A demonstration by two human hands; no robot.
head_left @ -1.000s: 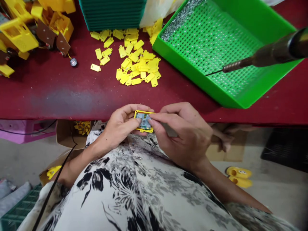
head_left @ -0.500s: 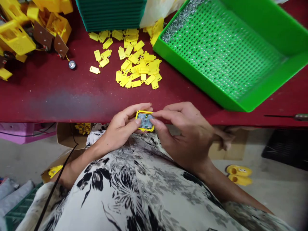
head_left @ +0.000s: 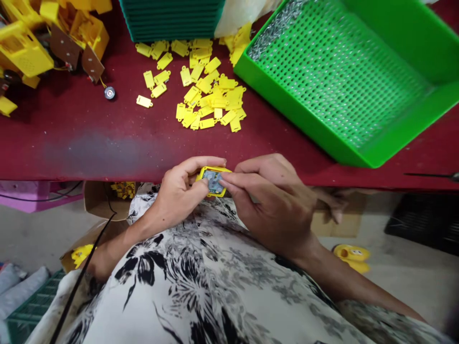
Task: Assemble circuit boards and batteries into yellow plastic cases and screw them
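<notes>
My left hand [head_left: 181,193] is wrapped round a small yellow plastic case [head_left: 217,195], its thumb lying over the near left side. Inside the case sits a bluish-grey insert [head_left: 214,182] that looks like a circuit board. My right hand [head_left: 274,200] has thumb and forefinger pinched together at the insert's right side. Whatever is between those fingertips, if anything, is hidden. The case is tilted slightly, just off the table's front edge and above my lap.
Small yellow plastic pieces [head_left: 218,102] lie scattered on the red table [head_left: 107,148]. A green perforated basket [head_left: 297,117] with many small metal parts stands to the right. Yellow housings [head_left: 27,50] with brown boards are heaped at left. A dark green crate [head_left: 172,19] stands behind.
My right fingertips have moved left and inward over the insert, now pinched closer together. The case has tilted a little, and the whole view has shifted slightly.
</notes>
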